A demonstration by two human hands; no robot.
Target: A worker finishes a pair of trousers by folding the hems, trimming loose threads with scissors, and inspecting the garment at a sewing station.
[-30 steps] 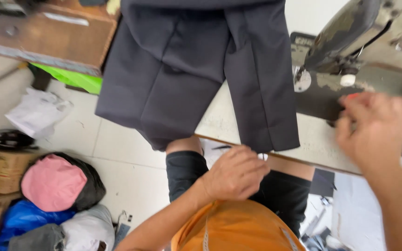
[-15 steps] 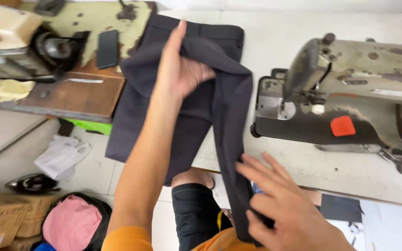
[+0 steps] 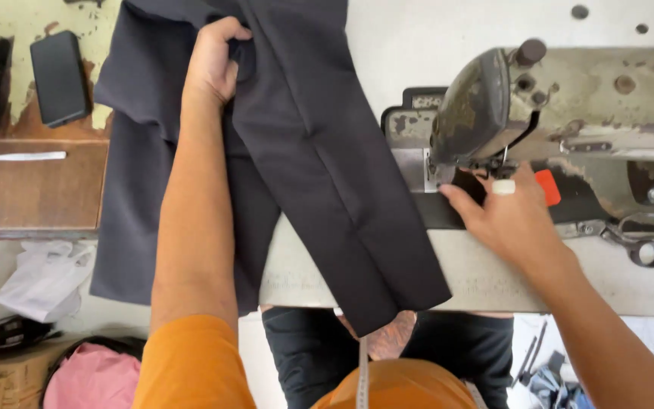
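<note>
A dark navy pair of trousers [image 3: 319, 167] lies across the pale table [image 3: 387, 45], its legs hanging over the near edge. My left hand [image 3: 213, 60] grips a fold of the fabric near the top of the garment. My right hand [image 3: 505, 212] rests empty, fingers spread, on the bed of the old grey sewing machine [image 3: 569, 113], just below the needle area and beside a red patch [image 3: 548, 187]. A measuring tape [image 3: 362, 371] hangs at my chest.
Scissors [image 3: 637, 235] lie on the machine bed at right. A black phone [image 3: 58, 76] rests on the worn table at left, above a wooden board [image 3: 32, 185]. On the floor below left are white cloth [image 3: 43, 276], a pink bundle [image 3: 92, 379] and an iron [image 3: 1, 333].
My left hand has closed on the trousers' fabric near the top. My right hand has left the trouser leg and moved right onto the sewing machine bed. The view has shifted closer.
</note>
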